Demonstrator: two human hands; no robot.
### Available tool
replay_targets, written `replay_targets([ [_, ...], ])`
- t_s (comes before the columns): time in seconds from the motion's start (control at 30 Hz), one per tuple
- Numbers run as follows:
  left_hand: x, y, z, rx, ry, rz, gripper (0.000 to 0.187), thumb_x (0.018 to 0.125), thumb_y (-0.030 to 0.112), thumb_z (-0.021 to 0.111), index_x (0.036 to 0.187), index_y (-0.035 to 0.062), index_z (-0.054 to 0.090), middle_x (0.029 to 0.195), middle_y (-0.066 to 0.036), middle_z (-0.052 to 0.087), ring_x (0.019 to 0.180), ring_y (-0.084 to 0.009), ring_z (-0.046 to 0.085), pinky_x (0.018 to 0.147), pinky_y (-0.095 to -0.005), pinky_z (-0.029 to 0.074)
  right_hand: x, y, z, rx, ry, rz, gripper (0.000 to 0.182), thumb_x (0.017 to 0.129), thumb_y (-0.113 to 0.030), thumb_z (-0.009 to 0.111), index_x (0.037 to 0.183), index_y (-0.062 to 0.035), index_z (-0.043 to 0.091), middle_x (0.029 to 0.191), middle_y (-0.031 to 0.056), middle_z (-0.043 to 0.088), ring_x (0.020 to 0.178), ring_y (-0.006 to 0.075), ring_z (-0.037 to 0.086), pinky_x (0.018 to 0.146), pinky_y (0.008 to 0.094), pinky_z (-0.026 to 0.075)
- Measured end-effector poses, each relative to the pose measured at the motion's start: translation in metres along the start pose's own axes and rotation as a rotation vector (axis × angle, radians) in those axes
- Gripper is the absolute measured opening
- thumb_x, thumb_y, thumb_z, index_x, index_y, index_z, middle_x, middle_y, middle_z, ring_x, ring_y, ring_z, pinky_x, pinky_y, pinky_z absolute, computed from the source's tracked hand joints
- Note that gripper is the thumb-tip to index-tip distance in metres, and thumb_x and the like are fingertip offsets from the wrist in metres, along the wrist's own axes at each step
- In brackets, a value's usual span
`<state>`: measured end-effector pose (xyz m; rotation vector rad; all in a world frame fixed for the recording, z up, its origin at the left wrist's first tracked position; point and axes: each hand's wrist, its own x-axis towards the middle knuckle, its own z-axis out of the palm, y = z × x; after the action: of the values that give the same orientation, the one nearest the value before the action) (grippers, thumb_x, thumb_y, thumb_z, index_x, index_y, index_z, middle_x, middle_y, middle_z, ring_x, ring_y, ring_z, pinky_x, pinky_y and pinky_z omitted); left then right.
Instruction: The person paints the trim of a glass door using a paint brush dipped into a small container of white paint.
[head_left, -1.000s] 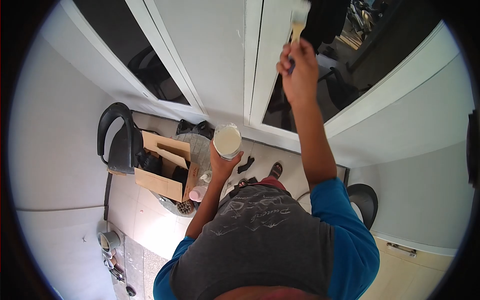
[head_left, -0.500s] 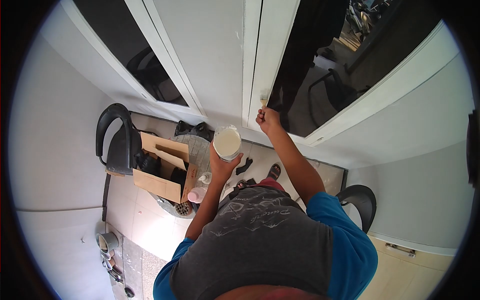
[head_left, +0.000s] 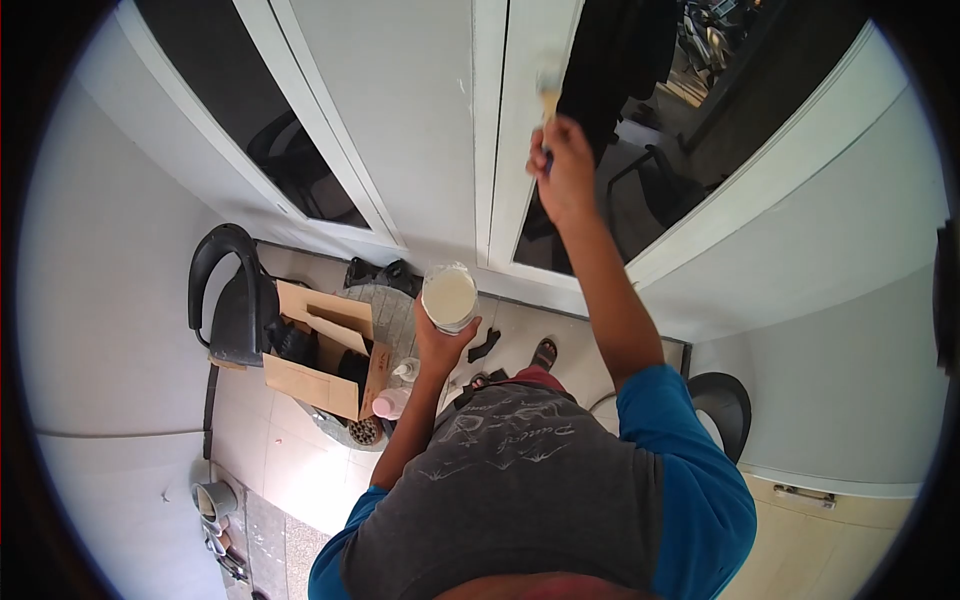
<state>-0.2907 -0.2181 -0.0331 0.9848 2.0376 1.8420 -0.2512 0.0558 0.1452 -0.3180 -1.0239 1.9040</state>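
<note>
My left hand is wrapped round a tub of off-white paint, held upright in front of my chest. Reaching up and forward, my right hand grips a paintbrush by its handle, slightly blurred. The bristles overlap the white door frame, close to its edge with the dark glass pane. That pane mirrors a chair and a dark figure.
At left, an open cardboard box sits on a round table with a pink-capped bottle. A black chair stands beside it, another chair at right. A black cloth-like item lies on the floor near my feet.
My right hand has moved up along the door frame with the paintbrush. My left hand and the tub sit slightly lower in view.
</note>
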Motion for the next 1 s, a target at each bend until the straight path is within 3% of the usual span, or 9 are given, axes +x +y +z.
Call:
replay_targets([
  [0.13, 0.000, -0.003, 0.000, 0.001, -0.001, 0.007, 0.095, 0.068, 0.017, 0.093, 0.145, -0.0010, 0.039, 0.132, -0.017, 0.054, 0.125, -0.0302, 0.055, 0.106, -0.0424, 0.044, -0.022, 0.105, -0.071, -0.147, 0.247, 0.200, 0.016, 0.103, -0.018, 0.060, 0.113, -0.0093, 0.051, 0.085, 0.0031, 0.056, 0.059, 0.0095, 0.046, 0.050, 0.0274, 0.040],
  [0.23, 0.000, -0.003, -0.001, 0.018, -0.003, 0.012, 0.095, 0.068, 0.017, 0.092, 0.145, -0.0009, 0.039, 0.133, -0.017, 0.054, 0.125, -0.0302, 0.055, 0.106, -0.0422, 0.044, -0.042, 0.159, -0.107, -0.002, 0.509, 0.642, 0.009, 0.105, -0.016, 0.056, 0.103, -0.0105, 0.050, 0.081, 0.0043, 0.053, 0.054, 0.0114, 0.043, 0.046, 0.0290, 0.036],
  [0.37, 0.002, -0.007, -0.002, -0.002, 0.004, 0.020, 0.095, 0.068, 0.017, 0.092, 0.145, -0.0008, 0.039, 0.132, -0.017, 0.054, 0.125, -0.0301, 0.055, 0.106, -0.0420, 0.044, -0.034, 0.138, -0.091, 0.062, 0.406, 0.504, 0.010, 0.099, -0.006, 0.059, 0.097, -0.0070, 0.049, 0.083, 0.0078, 0.053, 0.057, 0.0131, 0.043, 0.046, 0.0293, 0.033],
  [0.43, 0.001, -0.007, -0.002, -0.014, 0.004, 0.004, 0.095, 0.068, 0.017, 0.092, 0.144, -0.0007, 0.039, 0.133, -0.018, 0.054, 0.125, -0.0301, 0.055, 0.106, -0.0420, 0.044, -0.015, 0.101, -0.070, 0.066, 0.226, 0.326, 0.012, 0.103, -0.016, 0.058, 0.098, -0.0083, 0.049, 0.082, 0.0059, 0.053, 0.059, 0.0116, 0.044, 0.049, 0.0285, 0.035],
  [0.53, 0.002, -0.005, -0.005, -0.010, 0.005, 0.012, 0.094, 0.068, 0.018, 0.092, 0.144, -0.0007, 0.039, 0.133, -0.018, 0.054, 0.125, -0.0300, 0.055, 0.106, -0.0423, 0.044, -0.017, 0.018, 0.002, 0.091, 0.168, 0.216, 0.013, 0.104, -0.017, 0.059, 0.104, -0.0074, 0.050, 0.083, 0.0048, 0.053, 0.060, 0.0101, 0.043, 0.051, 0.0271, 0.035],
  [0.6, 0.004, -0.006, -0.006, -0.027, 0.002, 0.016, 0.094, 0.068, 0.018, 0.092, 0.144, -0.0007, 0.040, 0.132, -0.017, 0.054, 0.125, -0.0300, 0.055, 0.106, -0.0423, 0.044, -0.018, -0.009, 0.027, 0.004, -0.031, -0.068, 0.016, 0.105, -0.019, 0.058, 0.111, -0.0070, 0.050, 0.083, 0.0033, 0.054, 0.061, 0.0087, 0.043, 0.052, 0.0263, 0.035],
  [0.73, 0.005, -0.010, -0.007, -0.070, -0.003, 0.021, 0.093, 0.068, 0.018, 0.092, 0.144, -0.0006, 0.040, 0.132, -0.017, 0.054, 0.124, -0.0301, 0.055, 0.106, -0.0421, 0.044, -0.005, 0.002, 0.019, 0.001, -0.033, -0.064, 0.019, 0.106, -0.019, 0.057, 0.118, -0.0067, 0.049, 0.084, 0.0019, 0.054, 0.061, 0.0076, 0.042, 0.053, 0.0260, 0.034],
  [0.8, 0.006, -0.007, -0.007, -0.042, 0.001, 0.028, 0.093, 0.069, 0.018, 0.092, 0.144, -0.0007, 0.040, 0.132, -0.017, 0.054, 0.124, -0.0301, 0.055, 0.106, -0.0421, 0.044, 0.002, 0.042, -0.011, 0.017, 0.098, 0.095, 0.014, 0.106, -0.019, 0.058, 0.112, -0.0088, 0.051, 0.086, 0.0038, 0.057, 0.062, 0.0095, 0.045, 0.054, 0.0268, 0.037],
  [1.0, 0.008, -0.010, -0.009, -0.007, 0.007, 0.034, 0.094, 0.069, 0.017, 0.091, 0.145, -0.0011, 0.039, 0.133, -0.017, 0.054, 0.125, -0.0300, 0.055, 0.106, -0.0420, 0.044, -0.035, 0.147, -0.081, -0.105, 0.353, 0.334, 0.015, 0.105, -0.021, 0.058, 0.113, -0.0103, 0.051, 0.083, 0.0032, 0.054, 0.057, 0.0095, 0.044, 0.048, 0.0279, 0.037],
])
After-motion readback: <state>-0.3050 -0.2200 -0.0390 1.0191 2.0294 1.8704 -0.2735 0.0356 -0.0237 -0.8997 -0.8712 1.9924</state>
